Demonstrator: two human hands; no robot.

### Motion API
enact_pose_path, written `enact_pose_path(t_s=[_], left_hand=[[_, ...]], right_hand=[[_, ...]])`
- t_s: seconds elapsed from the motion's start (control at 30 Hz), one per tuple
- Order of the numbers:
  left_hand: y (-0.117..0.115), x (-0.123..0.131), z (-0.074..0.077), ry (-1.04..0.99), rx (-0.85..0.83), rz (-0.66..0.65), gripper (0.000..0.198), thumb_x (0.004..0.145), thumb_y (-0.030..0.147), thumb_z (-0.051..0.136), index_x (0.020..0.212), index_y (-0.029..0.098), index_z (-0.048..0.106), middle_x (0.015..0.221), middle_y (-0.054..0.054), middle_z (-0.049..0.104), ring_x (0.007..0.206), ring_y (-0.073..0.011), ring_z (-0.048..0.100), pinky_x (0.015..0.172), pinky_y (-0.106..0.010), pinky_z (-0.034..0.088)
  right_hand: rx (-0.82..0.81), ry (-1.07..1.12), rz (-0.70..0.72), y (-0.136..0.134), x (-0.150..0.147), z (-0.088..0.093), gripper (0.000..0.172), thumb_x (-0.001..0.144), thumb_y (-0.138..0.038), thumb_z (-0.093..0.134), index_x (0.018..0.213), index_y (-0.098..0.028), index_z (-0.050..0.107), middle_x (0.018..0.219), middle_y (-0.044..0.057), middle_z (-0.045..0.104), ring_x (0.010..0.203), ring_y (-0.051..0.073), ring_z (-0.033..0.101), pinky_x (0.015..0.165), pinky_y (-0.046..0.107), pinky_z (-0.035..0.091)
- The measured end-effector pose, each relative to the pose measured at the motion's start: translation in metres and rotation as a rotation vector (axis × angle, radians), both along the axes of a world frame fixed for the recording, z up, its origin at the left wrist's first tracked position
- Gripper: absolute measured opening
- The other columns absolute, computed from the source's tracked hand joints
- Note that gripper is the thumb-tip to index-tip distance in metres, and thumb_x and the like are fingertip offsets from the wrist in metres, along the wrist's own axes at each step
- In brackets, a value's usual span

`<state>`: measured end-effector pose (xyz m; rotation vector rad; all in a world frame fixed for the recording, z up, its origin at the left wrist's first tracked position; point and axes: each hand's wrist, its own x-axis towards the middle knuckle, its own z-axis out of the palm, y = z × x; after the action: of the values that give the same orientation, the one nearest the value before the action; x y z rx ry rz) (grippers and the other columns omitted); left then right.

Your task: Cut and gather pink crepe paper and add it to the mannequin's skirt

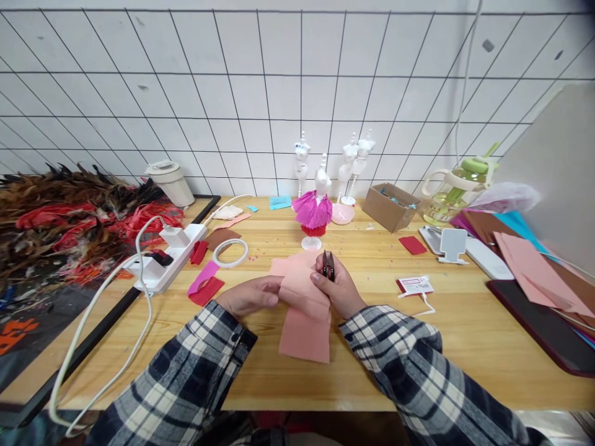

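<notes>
My left hand (253, 294) holds the left edge of a folded sheet of pink crepe paper (304, 334) between thumb and fingers. My right hand (343, 290) pinches the paper's right side with its thumb. Tucked in that same hand is a pair of dark thread snips (328, 266), blades pointing up and away from me. More of the pink paper spreads flat beyond my hands. Just behind stands a small white dress form (322, 179) wearing a magenta ruffled skirt (314, 209) over a red layer.
A tape roll (231, 253) and red and magenta scraps (204, 285) lie left, near a power strip (171, 260) with trailing cables. Several bare dress forms (302, 164), a pink bowl (343, 214) and a cardboard box (391, 206) stand behind. Paper sheets (543, 272) are stacked right.
</notes>
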<state>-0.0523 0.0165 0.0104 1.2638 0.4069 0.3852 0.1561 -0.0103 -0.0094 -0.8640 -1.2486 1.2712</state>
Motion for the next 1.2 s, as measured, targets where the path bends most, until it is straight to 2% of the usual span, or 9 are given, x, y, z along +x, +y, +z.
enact_pose_path(t_s=[0.13, 0.27, 0.37, 0.5, 0.63, 0.8, 0.97, 1.07, 1.2], left_hand=[[-0.002, 0.008, -0.002, 0.128, 0.016, 0.168, 0.048, 0.07, 0.044, 0.077, 0.107, 0.014, 0.071, 0.111, -0.012, 0.071, 0.109, -0.0296, 0.062, 0.099, -0.041, 0.043], [-0.011, 0.017, 0.001, 0.119, -0.005, 0.22, 0.052, 0.067, 0.034, 0.08, 0.115, 0.017, 0.069, 0.114, -0.01, 0.071, 0.11, -0.0287, 0.062, 0.09, -0.036, 0.049], [-0.017, 0.02, 0.004, 0.099, -0.046, 0.254, 0.045, 0.068, 0.031, 0.08, 0.11, 0.016, 0.071, 0.11, -0.011, 0.072, 0.104, -0.0281, 0.065, 0.088, -0.035, 0.05], [-0.017, 0.013, 0.002, 0.051, -0.106, 0.404, 0.047, 0.071, 0.029, 0.078, 0.116, 0.015, 0.068, 0.117, -0.013, 0.069, 0.108, -0.0282, 0.064, 0.093, -0.038, 0.049], [-0.011, 0.004, 0.001, 0.062, -0.109, 0.501, 0.049, 0.071, 0.031, 0.079, 0.115, 0.013, 0.068, 0.117, -0.015, 0.069, 0.109, -0.0291, 0.064, 0.097, -0.039, 0.047], [-0.01, 0.008, 0.002, 0.063, -0.073, 0.54, 0.052, 0.07, 0.032, 0.079, 0.116, 0.012, 0.066, 0.123, -0.015, 0.066, 0.114, -0.0317, 0.061, 0.1, -0.042, 0.045], [-0.011, 0.014, -0.005, 0.112, -0.052, 0.623, 0.052, 0.066, 0.03, 0.081, 0.113, 0.012, 0.067, 0.116, -0.013, 0.07, 0.107, -0.0293, 0.064, 0.097, -0.041, 0.047], [-0.01, 0.016, -0.009, 0.122, -0.057, 0.595, 0.052, 0.066, 0.03, 0.081, 0.113, 0.013, 0.067, 0.113, -0.013, 0.071, 0.101, -0.0287, 0.066, 0.092, -0.042, 0.049], [-0.01, 0.018, -0.011, 0.103, -0.045, 0.669, 0.056, 0.063, 0.03, 0.083, 0.114, 0.014, 0.066, 0.113, -0.011, 0.071, 0.103, -0.0277, 0.066, 0.093, -0.041, 0.049]], right_hand=[[-0.106, 0.078, -0.061, 0.002, -0.001, -0.002, 0.04, 0.07, -0.045, 0.07, 0.083, -0.024, 0.039, 0.07, -0.005, 0.041, 0.054, 0.009, 0.036, 0.046, 0.021, 0.029], [-0.126, 0.146, -0.147, 0.006, -0.001, -0.004, 0.042, 0.069, -0.043, 0.073, 0.085, -0.024, 0.039, 0.069, -0.006, 0.043, 0.054, 0.009, 0.039, 0.048, 0.02, 0.035], [-0.121, 0.011, -0.147, 0.01, 0.004, -0.004, 0.037, 0.073, -0.046, 0.069, 0.086, -0.024, 0.041, 0.071, -0.005, 0.049, 0.053, 0.009, 0.043, 0.045, 0.02, 0.038], [-0.126, -0.252, -0.19, 0.015, 0.021, -0.004, 0.032, 0.085, -0.055, 0.051, 0.096, -0.024, 0.047, 0.085, -0.001, 0.062, 0.051, 0.01, 0.049, 0.046, 0.023, 0.043], [-0.021, -0.567, -0.04, 0.014, 0.035, -0.003, 0.038, 0.087, -0.057, 0.048, 0.092, -0.021, 0.061, 0.069, -0.002, 0.059, 0.057, 0.012, 0.05, 0.056, 0.025, 0.042], [-0.239, -0.614, 0.214, 0.006, 0.032, 0.0, 0.063, 0.095, -0.063, 0.02, 0.074, -0.018, 0.06, 0.053, -0.003, 0.046, 0.049, 0.011, 0.042, 0.051, 0.024, 0.035], [-0.229, -0.729, 0.187, 0.005, 0.028, 0.005, 0.062, 0.094, -0.062, 0.031, 0.075, -0.017, 0.069, 0.054, -0.002, 0.047, 0.049, 0.01, 0.042, 0.052, 0.024, 0.032], [-0.191, -0.76, 0.156, 0.005, 0.029, 0.007, 0.065, 0.095, -0.06, 0.027, 0.075, -0.018, 0.073, 0.053, -0.002, 0.046, 0.051, 0.011, 0.044, 0.055, 0.024, 0.033], [-0.144, -0.856, 0.111, 0.005, 0.031, 0.008, 0.07, 0.097, -0.059, 0.022, 0.068, -0.019, 0.073, 0.052, 0.0, 0.049, 0.051, 0.012, 0.047, 0.057, 0.026, 0.033]])
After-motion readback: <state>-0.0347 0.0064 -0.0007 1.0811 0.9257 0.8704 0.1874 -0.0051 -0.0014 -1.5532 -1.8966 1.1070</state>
